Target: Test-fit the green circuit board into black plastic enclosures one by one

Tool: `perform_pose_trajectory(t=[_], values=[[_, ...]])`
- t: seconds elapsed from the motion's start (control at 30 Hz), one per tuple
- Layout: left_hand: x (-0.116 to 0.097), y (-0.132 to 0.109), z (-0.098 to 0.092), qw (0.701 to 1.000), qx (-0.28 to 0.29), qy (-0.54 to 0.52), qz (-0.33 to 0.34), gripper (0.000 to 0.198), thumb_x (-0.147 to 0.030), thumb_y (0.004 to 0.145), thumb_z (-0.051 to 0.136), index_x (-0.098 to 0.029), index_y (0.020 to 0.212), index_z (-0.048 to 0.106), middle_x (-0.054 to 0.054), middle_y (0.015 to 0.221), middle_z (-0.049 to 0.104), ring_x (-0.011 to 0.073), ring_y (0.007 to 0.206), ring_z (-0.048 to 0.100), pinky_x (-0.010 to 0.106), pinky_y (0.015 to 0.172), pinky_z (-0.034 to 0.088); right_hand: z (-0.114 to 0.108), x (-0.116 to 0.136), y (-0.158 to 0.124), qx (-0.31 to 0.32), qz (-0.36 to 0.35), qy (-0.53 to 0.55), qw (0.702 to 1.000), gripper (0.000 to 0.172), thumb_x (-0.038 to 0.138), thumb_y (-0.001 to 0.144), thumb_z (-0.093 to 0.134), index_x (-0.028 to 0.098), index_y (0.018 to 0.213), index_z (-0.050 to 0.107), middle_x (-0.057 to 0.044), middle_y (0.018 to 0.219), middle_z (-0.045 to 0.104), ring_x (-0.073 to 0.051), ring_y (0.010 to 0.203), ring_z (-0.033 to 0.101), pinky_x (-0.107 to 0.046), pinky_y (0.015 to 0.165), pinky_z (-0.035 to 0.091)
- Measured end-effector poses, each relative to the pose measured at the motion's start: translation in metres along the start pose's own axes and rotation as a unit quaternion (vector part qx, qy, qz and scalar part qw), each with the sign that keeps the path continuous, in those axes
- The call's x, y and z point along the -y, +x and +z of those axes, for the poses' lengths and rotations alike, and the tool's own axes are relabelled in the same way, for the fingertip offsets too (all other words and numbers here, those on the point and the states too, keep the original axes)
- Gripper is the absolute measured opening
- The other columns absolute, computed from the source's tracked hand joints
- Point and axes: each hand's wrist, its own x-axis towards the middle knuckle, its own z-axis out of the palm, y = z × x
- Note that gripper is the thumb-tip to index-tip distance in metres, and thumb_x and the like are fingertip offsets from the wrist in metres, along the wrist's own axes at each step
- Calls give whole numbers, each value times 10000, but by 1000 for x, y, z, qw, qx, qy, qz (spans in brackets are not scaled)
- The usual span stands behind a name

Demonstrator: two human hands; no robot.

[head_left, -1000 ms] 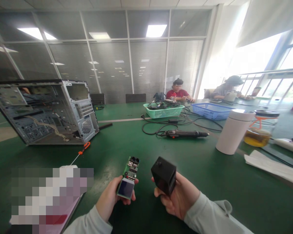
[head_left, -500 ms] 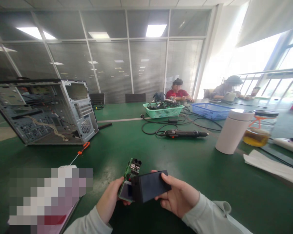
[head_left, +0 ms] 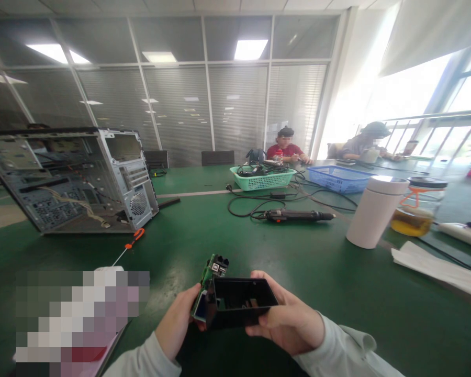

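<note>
My left hand (head_left: 179, 310) is closed around a green circuit board (head_left: 206, 277) with black connectors and a square port at its upper end. Its lower part is partly hidden by a black plastic case (head_left: 239, 317) held in my right hand (head_left: 288, 314). The case is a hollow box, and its open side now faces up toward me. Right fingers grip its far right edge while the thumb presses on the near wall. The case's left end overlaps the board; whether they touch, I cannot tell.
On the green table (head_left: 180, 230) stands an opened computer case (head_left: 129, 178) at left. A power screwdriver (head_left: 298, 215) with its cable lies ahead. Beyond are a green basket (head_left: 262, 181) of cables and a blue basket (head_left: 339, 180). A white tumbler (head_left: 377, 212) and a tea jar (head_left: 416, 209) stand right.
My right hand has turned the black case, so its hollow inside shows instead of its flat face. My left hand and the circuit board have hardly moved.
</note>
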Motion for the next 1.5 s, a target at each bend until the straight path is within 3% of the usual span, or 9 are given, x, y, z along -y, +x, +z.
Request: perform_pose_trajectory(t=[0.07,0.17,0.3,0.47,0.77,1.1,1.5], values=[[-3,2,3,998,37,-14,-46,421,-544,642,480,-158,539,610,35,497,611,152,424,534,260,430,423,-1,0,1,-23,0,9,1000,553,98,497,676,248,923,357,19,863,562,-137,723,573,-220,637,435],[-8,5,6,992,89,-17,-93,508,-583,616,462,-126,445,604,50,407,588,124,377,498,231,409,384,-3,2,2,-53,27,27,998,485,299,561,723,179,944,451,-22,783,588,-163,724,588,-216,619,445],[-11,6,7,991,95,-19,-94,509,-587,594,479,-125,429,612,52,407,603,115,370,489,220,405,368,-3,4,3,-43,73,69,994,524,495,587,676,71,876,570,-55,701,601,-163,649,602,-208,586,462],[-13,5,7,991,78,-21,-103,480,-563,597,492,-130,430,617,48,403,612,116,355,487,225,407,374,-4,3,3,-39,79,79,993,485,503,669,574,53,846,609,-83,691,620,-161,615,604,-202,559,470],[-7,8,6,991,91,-2,-99,505,-588,611,467,-135,432,601,47,410,612,116,359,489,224,402,372,-1,5,5,-129,88,98,983,494,435,869,278,74,762,599,-85,642,607,-143,524,583,-199,493,458],[-5,6,8,994,72,18,-77,525,-637,577,473,-136,458,577,38,394,591,127,386,497,234,416,387,6,8,6,-213,94,100,967,498,419,908,222,111,709,559,-64,564,577,-131,441,542,-189,428,424],[3,4,4,996,70,12,-60,491,-583,669,446,-133,532,583,18,384,573,129,392,501,233,422,380,7,12,7,-236,92,116,960,502,434,906,239,106,702,560,-65,559,571,-129,434,530,-188,424,411]])
